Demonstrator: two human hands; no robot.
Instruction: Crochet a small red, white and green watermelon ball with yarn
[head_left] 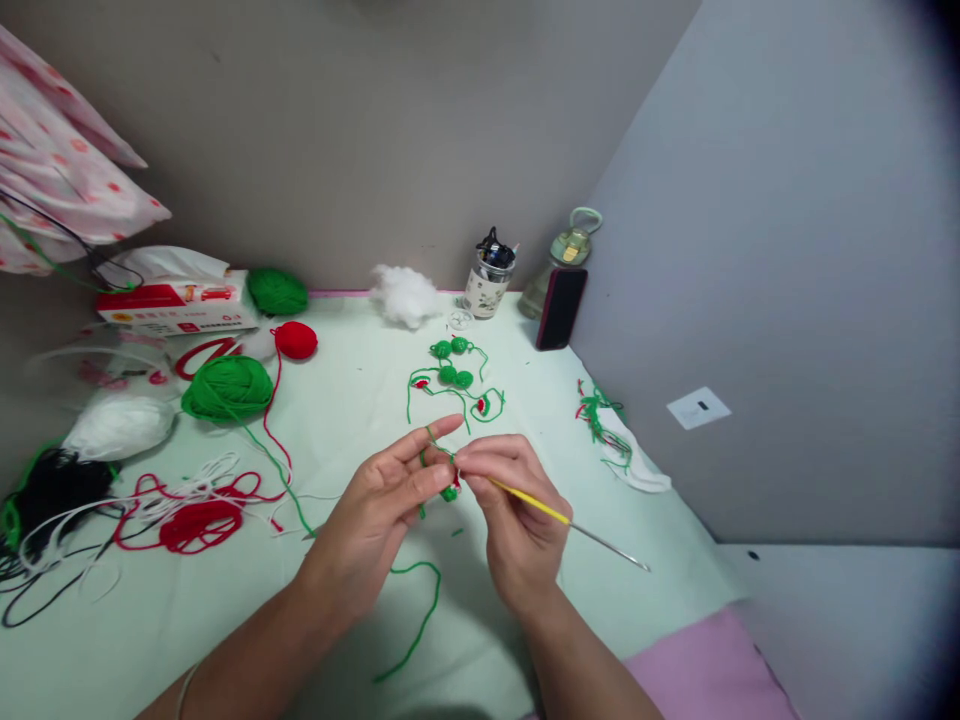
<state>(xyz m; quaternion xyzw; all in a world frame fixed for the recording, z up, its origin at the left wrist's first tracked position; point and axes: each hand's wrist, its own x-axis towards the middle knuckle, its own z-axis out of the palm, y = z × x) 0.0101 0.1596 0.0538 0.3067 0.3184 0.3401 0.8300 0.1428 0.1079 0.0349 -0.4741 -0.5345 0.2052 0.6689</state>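
Note:
My left hand point(382, 510) pinches a small crochet piece point(451, 492) in green, white and red, with green yarn looped over the raised index finger. A yellow-handled crochet hook point(540, 504) is gripped in my right hand point(521, 515), its near metal end pointing down to the right. The hook's other tip meets the work between both hands, mostly hidden by fingers. A green yarn tail point(431, 600) hangs below onto the cloth. Just beyond my hands lie several small green crocheted balls point(448, 375) and two little red-white-green pieces point(482, 406) with yarn tails.
At left are green yarn point(227, 388), a red ball point(296, 340), white yarn point(120, 425), tangled red yarn point(201, 522) and a tissue box point(180, 305). White stuffing point(405, 296), a pen cup point(487, 290), a bottle point(534, 292) and a phone point(562, 310) stand behind. Yarn scraps point(600, 418) lie right.

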